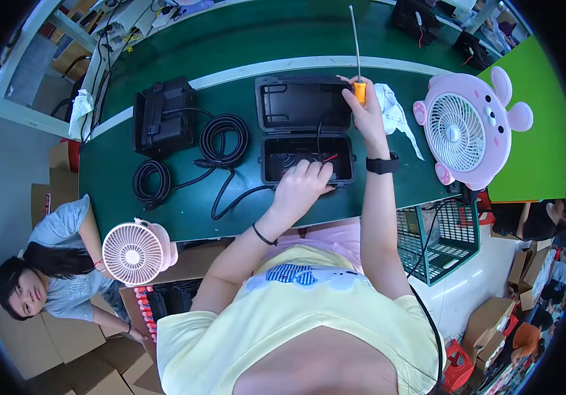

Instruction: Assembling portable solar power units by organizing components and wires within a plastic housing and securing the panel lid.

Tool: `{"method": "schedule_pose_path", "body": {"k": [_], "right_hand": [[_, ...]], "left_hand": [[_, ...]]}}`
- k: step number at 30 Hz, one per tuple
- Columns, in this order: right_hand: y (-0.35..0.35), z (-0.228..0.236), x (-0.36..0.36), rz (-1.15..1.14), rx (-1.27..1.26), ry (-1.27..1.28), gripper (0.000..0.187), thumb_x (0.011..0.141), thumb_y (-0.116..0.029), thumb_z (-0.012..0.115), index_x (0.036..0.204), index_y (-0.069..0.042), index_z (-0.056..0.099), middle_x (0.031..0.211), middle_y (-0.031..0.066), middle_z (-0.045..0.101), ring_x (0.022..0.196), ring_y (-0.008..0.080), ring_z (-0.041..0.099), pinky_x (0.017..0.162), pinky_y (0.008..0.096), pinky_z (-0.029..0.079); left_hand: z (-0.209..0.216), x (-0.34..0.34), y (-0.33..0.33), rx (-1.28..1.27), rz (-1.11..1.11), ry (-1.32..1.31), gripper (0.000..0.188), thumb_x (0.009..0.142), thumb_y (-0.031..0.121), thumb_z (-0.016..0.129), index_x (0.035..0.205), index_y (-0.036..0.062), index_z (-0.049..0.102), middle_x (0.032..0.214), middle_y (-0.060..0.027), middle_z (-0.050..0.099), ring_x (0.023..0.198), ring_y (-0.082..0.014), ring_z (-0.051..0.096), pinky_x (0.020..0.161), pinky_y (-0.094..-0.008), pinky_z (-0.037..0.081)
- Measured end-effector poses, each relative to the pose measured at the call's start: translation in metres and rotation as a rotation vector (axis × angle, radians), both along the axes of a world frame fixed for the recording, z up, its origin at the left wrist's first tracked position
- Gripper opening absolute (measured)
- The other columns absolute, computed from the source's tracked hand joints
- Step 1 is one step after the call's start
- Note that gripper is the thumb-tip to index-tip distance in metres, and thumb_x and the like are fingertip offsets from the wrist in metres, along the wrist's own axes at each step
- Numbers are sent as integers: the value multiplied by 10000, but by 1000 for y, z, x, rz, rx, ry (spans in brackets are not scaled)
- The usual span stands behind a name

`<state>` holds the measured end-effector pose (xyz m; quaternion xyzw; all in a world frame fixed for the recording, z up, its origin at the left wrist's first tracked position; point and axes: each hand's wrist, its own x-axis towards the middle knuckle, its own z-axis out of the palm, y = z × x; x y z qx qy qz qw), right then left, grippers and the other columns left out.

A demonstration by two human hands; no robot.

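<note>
A black plastic box [267, 161] lies open before me on the green table, its lid [296, 108] tipped back on the far side. Over the lower half, my left hand [302, 187] has its fingers curled down into the box; what they grip is hidden. A thin wire with a red end [330, 158] shows beside those fingers. My right hand [366, 112] is closed around the yellow handle of a screwdriver [360, 92], its long shaft pointing away from me, just right of the lid. A black cable [225, 209] runs to the box's left side.
Coiled black cable [223, 141] and a closed black box [164, 118] lie at the left. A pink fan [131, 253] stands at the near left edge, a rabbit-shaped fan [470, 131] at the right. White cloth [393, 115] lies beside my right hand. Another person [65, 263] is at lower left.
</note>
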<state>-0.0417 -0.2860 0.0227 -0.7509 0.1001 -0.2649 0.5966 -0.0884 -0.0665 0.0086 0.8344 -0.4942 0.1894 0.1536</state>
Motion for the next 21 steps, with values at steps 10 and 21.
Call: {"method": "schedule_pose_path", "body": {"k": [10, 21], "right_hand": [[6, 9, -9, -5, -95, -37, 219, 975, -148, 612, 1151, -78, 503, 1267, 92, 673, 943, 132, 583, 866, 279, 464], [21, 29, -50, -74, -120, -20, 198, 981, -120, 600, 1143, -87, 490, 1290, 96, 664, 932, 116, 608, 849, 267, 476]], "left_hand": [[-2, 1, 0, 0, -2, -2, 484, 657, 359, 812, 1031, 119, 620, 849, 24, 612, 814, -129, 602, 643, -241, 543], [-14, -13, 3, 31, 46, -133, 525, 654, 356, 777, 1123, 157, 650, 1011, 43, 655, 921, -117, 615, 719, -249, 515]]}}
